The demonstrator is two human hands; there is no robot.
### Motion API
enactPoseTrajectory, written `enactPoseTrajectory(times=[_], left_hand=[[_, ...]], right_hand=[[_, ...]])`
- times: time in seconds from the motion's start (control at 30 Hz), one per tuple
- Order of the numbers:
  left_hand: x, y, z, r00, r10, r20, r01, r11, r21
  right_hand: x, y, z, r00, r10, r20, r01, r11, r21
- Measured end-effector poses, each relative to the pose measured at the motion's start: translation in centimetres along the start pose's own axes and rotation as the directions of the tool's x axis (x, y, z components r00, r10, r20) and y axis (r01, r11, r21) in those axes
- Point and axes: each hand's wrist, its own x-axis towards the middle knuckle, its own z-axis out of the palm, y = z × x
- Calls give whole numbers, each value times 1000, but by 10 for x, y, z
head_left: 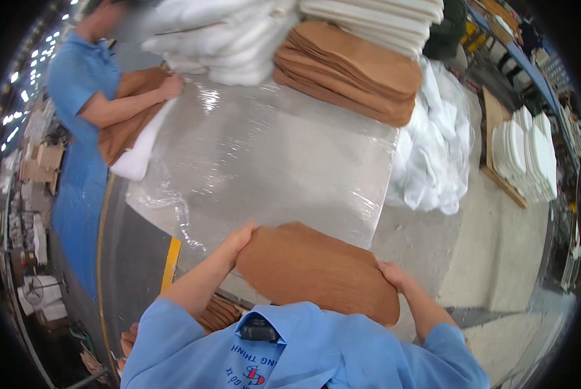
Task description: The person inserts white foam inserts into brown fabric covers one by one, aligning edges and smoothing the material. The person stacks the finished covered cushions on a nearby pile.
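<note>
Between your 2 hands, the brown fabric panel [316,272] lies at the near edge of the plastic-covered table [284,155], left hand [238,238] and right hand [394,275] each closed on an end, so its unsupported middle could sag or slide off the slick film.

A worktop [271,162] is covered with clear plastic film [316,149]. Stacked brown fabric pieces [349,74] and white padding [225,39] are piled at its far end.
</note>
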Motion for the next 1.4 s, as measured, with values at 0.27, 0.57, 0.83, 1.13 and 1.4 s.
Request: enactPoseTrajectory(times=[0.27, 0.57, 0.83, 1.13, 1.4], left_hand=[[-93, 135, 89, 609, 747, 266, -512, 627, -587], [-91, 105, 175, 358, 588, 725, -405, 798, -447], [-82, 90, 131, 496, 192, 846, -366, 930, 4], [-59, 32, 129, 693, 39, 720, -518, 721, 460], [-22, -4, 140, 895, 227, 383, -445, 433, 784]], right_hand=[[-26, -20, 10, 731, -682, -13, 649, 701, -294], [-6, -74, 162, 735, -626, -261, 572, 365, 734], [-72, -48, 55, 494, -614, -615, 867, 395, 303], [-130, -20, 65, 291, -512, -808, 942, 8, 334], [-101, -9, 37, 477, -605, -638, 879, 314, 359]])
